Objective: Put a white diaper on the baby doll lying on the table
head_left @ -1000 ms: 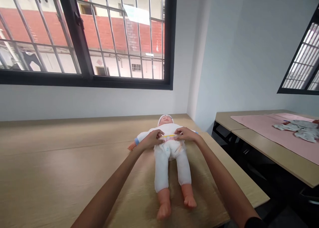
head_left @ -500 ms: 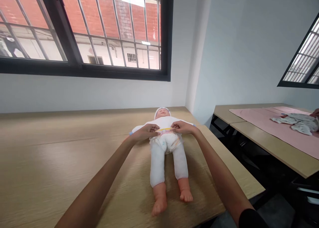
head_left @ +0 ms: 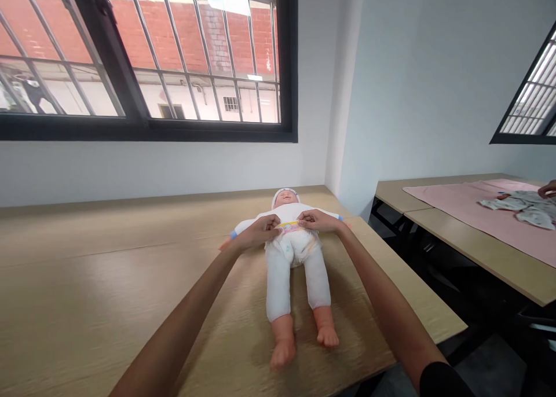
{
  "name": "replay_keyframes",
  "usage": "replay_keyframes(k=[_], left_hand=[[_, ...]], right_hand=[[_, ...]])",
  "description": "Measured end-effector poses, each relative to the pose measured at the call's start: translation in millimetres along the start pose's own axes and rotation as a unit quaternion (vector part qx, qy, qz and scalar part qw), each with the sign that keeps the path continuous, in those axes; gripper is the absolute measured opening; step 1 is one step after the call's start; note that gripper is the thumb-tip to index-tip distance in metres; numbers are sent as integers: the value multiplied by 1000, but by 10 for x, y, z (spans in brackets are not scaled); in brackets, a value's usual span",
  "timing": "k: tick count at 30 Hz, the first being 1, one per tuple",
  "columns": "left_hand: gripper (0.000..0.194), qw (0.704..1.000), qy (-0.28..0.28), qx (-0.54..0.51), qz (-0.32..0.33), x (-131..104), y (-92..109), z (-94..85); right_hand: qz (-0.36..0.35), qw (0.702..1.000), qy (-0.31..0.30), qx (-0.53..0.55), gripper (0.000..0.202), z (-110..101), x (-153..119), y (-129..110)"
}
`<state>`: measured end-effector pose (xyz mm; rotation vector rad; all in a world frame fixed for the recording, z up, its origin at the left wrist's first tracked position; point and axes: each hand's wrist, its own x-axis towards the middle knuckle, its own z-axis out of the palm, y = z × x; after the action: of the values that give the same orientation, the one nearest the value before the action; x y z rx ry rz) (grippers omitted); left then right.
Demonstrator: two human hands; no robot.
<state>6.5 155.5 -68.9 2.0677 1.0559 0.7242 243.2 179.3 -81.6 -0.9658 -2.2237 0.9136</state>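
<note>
A baby doll (head_left: pixel 278 296) in white clothing and a cap lies on its back on the wooden table, its bare feet toward me. Around its hips is a white diaper (head_left: pixel 296 246) with a coloured, yellow-edged waistband. My left hand (head_left: pixel 264 229) pinches the waistband at its left end, fingers closed. At the other end my right hand (head_left: pixel 313 219) grips the same band between thumb and fingers. Both hands rest close against the doll's belly, and the band's ends are partly hidden under my fingers.
The table (head_left: pixel 108 293) runs along the wall below a barred window (head_left: pixel 195 55). To the right, across a gap, a second table bears a pink cloth (head_left: pixel 469 203) with small baby clothes (head_left: pixel 516 205). Another person's hand (head_left: pixel 548 190) is over those clothes.
My view has shifted slightly. Both hands stay at the diaper's waistband, with little visible movement. The other person's hand has come further into view above the clothes.
</note>
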Motion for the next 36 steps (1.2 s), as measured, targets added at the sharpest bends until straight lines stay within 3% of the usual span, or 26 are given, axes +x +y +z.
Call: replay_keyframes(k=[6,11,17,23,28,36], left_hand=[[36,999,-14,-30,-4,33,-87,-14],[35,998,4,-55,17,49,-170,-24],[38,999,38,-21,-5,28,-146,-49],[37,996,10,87,-30,-41,7,-78],[38,999,22,39,10,-43,-21,-53],[37,1000,-1,-29,9,-28,-144,-32]], right_hand=[[3,998,45,-34,31,11,15,-1],[94,981,99,-141,38,-24,-1,24],[83,981,74,-162,40,-48,-12,72],[81,984,95,-125,35,-16,13,150],[67,991,88,-74,36,-23,-12,135],[35,998,40,-15,34,-30,-69,146]])
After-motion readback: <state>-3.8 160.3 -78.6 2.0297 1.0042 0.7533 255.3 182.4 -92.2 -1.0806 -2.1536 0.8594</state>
